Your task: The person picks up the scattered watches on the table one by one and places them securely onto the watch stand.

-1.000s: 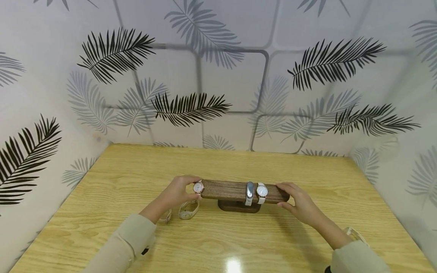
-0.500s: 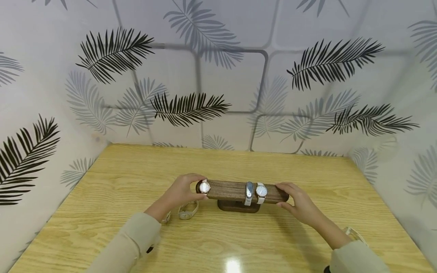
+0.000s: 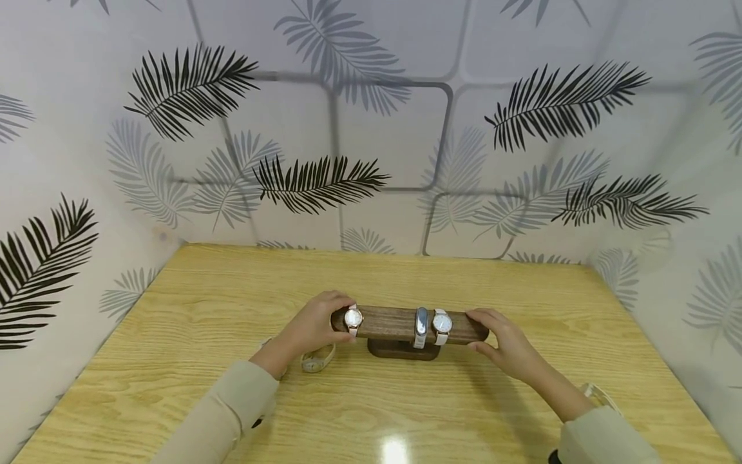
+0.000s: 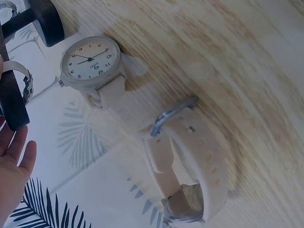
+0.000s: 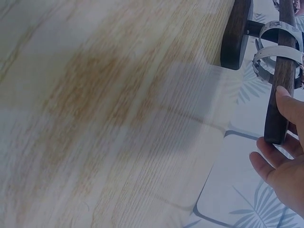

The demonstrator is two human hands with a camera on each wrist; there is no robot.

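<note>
A dark wooden watch stand [image 3: 388,321] stands on the table, its bar level on a rounded base [image 3: 404,348]. Around the bar's left end is a white-strapped wristwatch [image 3: 353,318], its strap pinched by my left hand [image 3: 313,327] between fingers above and thumb below. My right hand [image 3: 510,345] grips the bar's other end, thumb on one side and fingers on the other. Right of the bar's middle sit a fitness band [image 3: 421,322] with a dark face and a second white-strapped wristwatch [image 3: 442,323]. In the left wrist view, my left hand [image 4: 14,166] is partly cut off.
A pale-strapped watch [image 3: 313,363] lies on the wooden table [image 3: 348,412] below my left hand, with another [image 4: 187,166] mostly hidden by that wrist in the head view. Under my right forearm a light strap [image 3: 599,394] shows. A leaf-patterned wall [image 3: 382,219] rises behind.
My left hand has slid the left wristwatch rightward along the bar, away from its very end, which now shows left of the watch. My right hand keeps its grip.
</note>
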